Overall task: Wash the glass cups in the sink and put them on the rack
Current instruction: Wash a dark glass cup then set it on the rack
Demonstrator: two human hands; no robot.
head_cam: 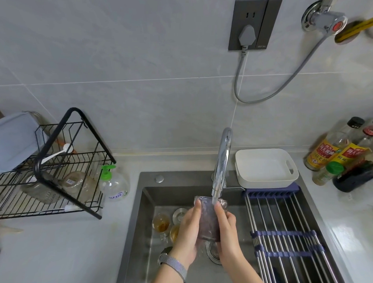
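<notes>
Gripping one glass cup [208, 220] between them, the left hand [187, 234] and right hand [226, 231] hold it under the running tap [221, 161]; two dirty cups [161, 223] sit left of the left hand in the sink [139, 217].

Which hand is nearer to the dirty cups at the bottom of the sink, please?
Left. The left hand grips the glass cup directly beside the dirty cups; the right hand grips the glass's far side.

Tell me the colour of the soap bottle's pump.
Bright green, on the soap bottle beside the rack, head view.
</notes>
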